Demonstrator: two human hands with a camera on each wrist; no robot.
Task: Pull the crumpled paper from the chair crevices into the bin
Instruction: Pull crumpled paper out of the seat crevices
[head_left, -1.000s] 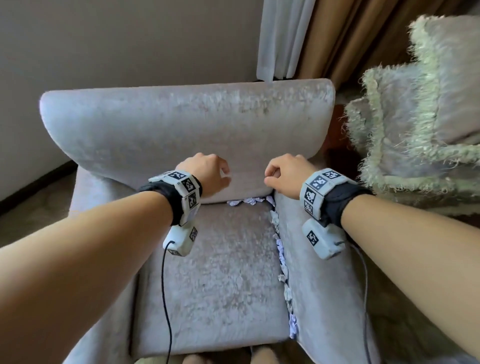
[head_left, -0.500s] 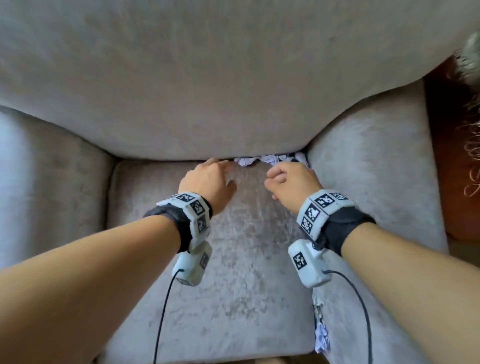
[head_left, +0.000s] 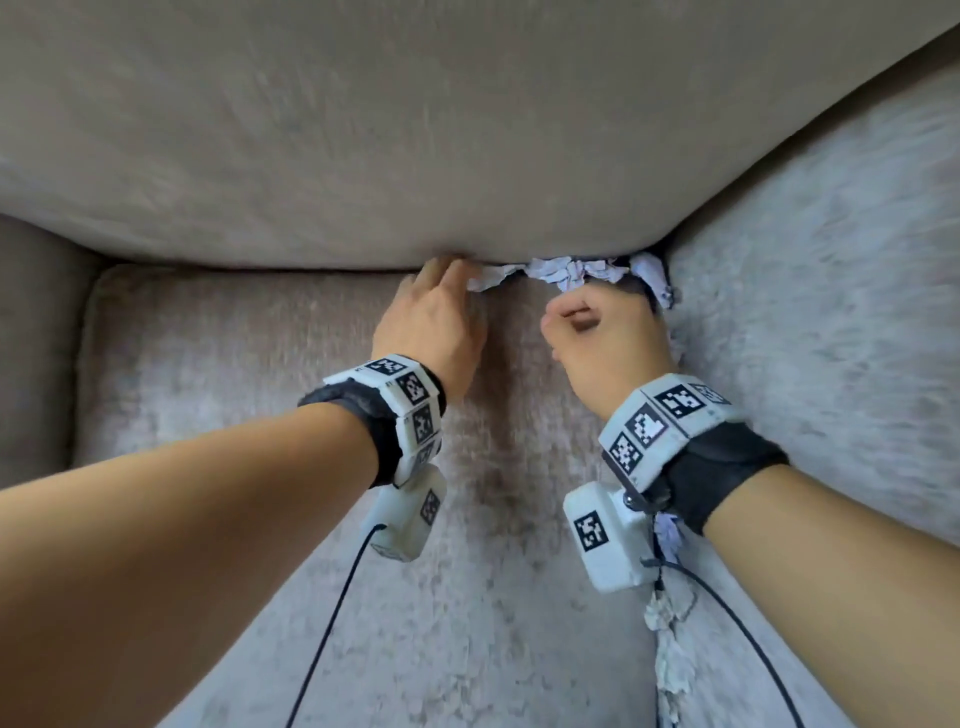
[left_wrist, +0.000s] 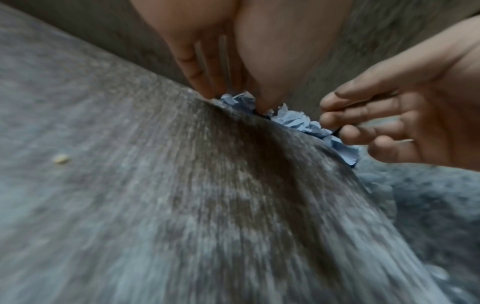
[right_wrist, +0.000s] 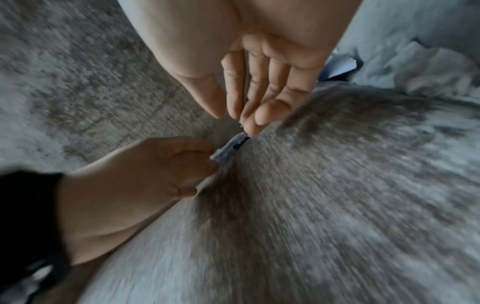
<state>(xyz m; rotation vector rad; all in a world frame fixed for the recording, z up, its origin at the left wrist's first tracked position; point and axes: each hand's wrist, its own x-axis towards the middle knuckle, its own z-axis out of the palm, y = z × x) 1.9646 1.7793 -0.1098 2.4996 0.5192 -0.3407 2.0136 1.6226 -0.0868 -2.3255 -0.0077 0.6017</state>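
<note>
Pale blue crumpled paper (head_left: 566, 271) is wedged in the crevice between the chair's backrest and seat cushion (head_left: 260, 374), toward the right corner. My left hand (head_left: 451, 271) reaches into that crevice and pinches the paper's left end (left_wrist: 240, 98) between thumb and fingers (left_wrist: 205, 88). My right hand (head_left: 569, 314) hovers just in front of the paper with loosely curled fingers. In the right wrist view its fingertips (right_wrist: 250, 126) touch the paper strip (right_wrist: 235, 144) while the thumb stands apart, gripping nothing. More paper (head_left: 670, 654) lines the crevice along the right armrest. No bin is in view.
The tall backrest (head_left: 467, 130) fills the top of the head view. Padded armrests stand at the left (head_left: 36, 338) and right (head_left: 831, 312). Black cables (head_left: 332, 623) hang from both wrist cameras over the seat. A small crumb (left_wrist: 61, 159) lies on the cushion.
The head has dropped closer to the seat. Both hands moved forward and down to the back crevice, and the left fingers have reached the paper's left end.
</note>
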